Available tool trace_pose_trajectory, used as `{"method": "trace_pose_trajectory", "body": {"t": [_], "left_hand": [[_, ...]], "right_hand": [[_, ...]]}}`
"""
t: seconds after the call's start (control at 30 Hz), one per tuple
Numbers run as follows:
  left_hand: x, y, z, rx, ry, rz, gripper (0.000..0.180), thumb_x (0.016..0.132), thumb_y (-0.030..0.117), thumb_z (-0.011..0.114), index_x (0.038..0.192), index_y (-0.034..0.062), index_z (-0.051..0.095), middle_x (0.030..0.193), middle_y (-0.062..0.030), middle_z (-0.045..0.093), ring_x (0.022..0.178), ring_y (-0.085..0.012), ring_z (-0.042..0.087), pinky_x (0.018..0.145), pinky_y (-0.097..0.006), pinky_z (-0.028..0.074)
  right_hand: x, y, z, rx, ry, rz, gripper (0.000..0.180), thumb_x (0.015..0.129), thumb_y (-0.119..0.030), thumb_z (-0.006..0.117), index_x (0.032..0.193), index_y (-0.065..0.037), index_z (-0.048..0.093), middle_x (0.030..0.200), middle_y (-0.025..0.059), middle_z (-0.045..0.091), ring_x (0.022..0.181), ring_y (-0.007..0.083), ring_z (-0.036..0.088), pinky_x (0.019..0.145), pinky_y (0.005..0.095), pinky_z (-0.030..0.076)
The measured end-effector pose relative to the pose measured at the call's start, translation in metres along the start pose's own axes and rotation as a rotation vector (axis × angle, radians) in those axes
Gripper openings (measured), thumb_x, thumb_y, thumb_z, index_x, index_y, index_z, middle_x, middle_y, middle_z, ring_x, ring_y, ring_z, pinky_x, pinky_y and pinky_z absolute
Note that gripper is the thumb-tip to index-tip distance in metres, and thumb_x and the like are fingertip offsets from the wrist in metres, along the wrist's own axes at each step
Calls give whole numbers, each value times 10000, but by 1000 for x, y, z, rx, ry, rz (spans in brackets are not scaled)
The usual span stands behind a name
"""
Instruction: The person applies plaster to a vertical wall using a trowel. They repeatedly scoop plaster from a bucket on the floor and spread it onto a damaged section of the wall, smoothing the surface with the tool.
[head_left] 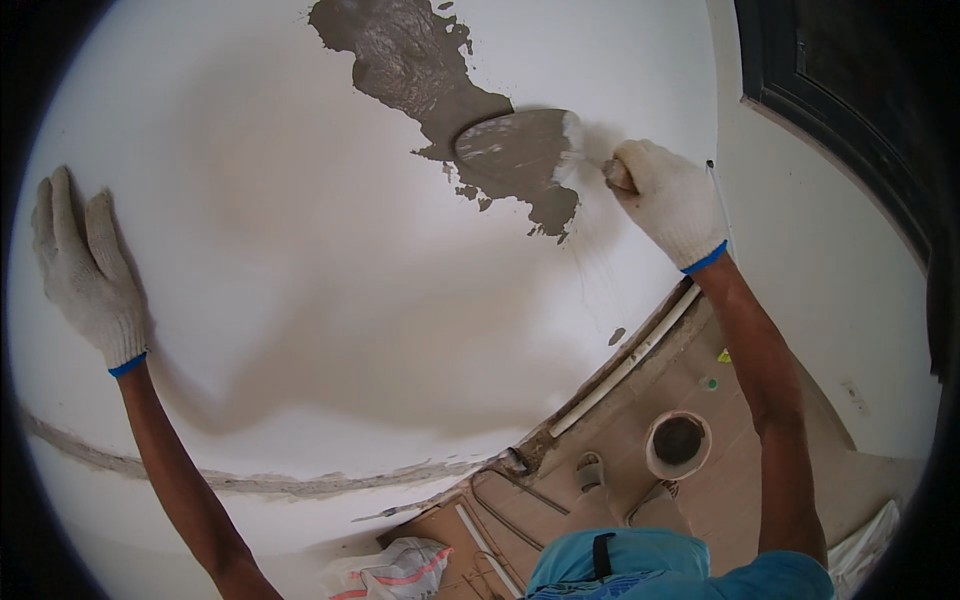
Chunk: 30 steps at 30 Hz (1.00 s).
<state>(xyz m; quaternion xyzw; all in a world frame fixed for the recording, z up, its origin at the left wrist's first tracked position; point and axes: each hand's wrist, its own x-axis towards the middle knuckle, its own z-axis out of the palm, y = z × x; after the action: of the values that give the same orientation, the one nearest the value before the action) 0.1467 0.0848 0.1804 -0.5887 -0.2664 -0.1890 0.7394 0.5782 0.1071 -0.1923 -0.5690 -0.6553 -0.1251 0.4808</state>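
Trowel (pixel 515 150) flat on wall (pixel 330 260), blade over grey patch (pixel 420 70), long axis 9-to-3, blade at 9 o'clock from my right hand (pixel 668 200). Fingers clamped on handle. Left hand (pixel 85 270) well apart, fingers spread on wall. Yellow triangular label (pixel 723 356) on floor, 6 o'clock of right hand; bucket (pixel 678 443) below; white sack (pixel 400 570) with red stripe at 7.

White wall (pixel 330 300), dark door frame (pixel 850 130), tiled floor (pixel 740 490)

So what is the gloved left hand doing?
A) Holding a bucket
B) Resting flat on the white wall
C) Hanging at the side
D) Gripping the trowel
B: the left hand lies open and flat against the white wall, while the right hand holds the trowel.
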Motion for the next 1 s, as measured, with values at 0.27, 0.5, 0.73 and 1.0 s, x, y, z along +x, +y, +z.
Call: {"method": "trace_pose_trajectory", "body": {"t": [0.27, 0.5, 0.73, 1.0], "left_hand": [[-6, -8, 4, 19, 13, 17, 489, 1081, 405, 591, 1453, 92, 636, 1485, -190, 611, 1365, -347, 591, 1149, -447, 495], [-8, -16, 12, 36, 5, 34, 510, 1075, 434, 590, 1457, 99, 635, 1483, -176, 619, 1374, -350, 587, 1144, -454, 501], [-7, -15, 8, 90, -7, 29, 505, 1073, 427, 595, 1446, 90, 644, 1480, -186, 622, 1395, -357, 569, 1162, -462, 482], [-5, -8, 8, 70, -8, -5, 499, 1068, 412, 605, 1444, 86, 646, 1479, -186, 624, 1411, -351, 558, 1183, -463, 461]], "right_hand": [[-6, 8, 16, 37, -27, 99, 185, 883, -132, 757, 950, -77, 594, 844, 121, 621, 770, 345, 647, 685, 442, 514], [-16, -2, -2, 107, -34, 141, 192, 877, -152, 768, 953, -89, 604, 854, 110, 636, 797, 338, 661, 692, 434, 524], [14, -30, 16, 76, 53, 42, 202, 864, -124, 774, 949, -88, 593, 850, 106, 618, 764, 334, 647, 674, 416, 517], [-19, 8, 13, 76, -25, 240, 239, 879, -212, 764, 1077, -126, 659, 940, 99, 696, 854, 328, 704, 716, 443, 553]]}}
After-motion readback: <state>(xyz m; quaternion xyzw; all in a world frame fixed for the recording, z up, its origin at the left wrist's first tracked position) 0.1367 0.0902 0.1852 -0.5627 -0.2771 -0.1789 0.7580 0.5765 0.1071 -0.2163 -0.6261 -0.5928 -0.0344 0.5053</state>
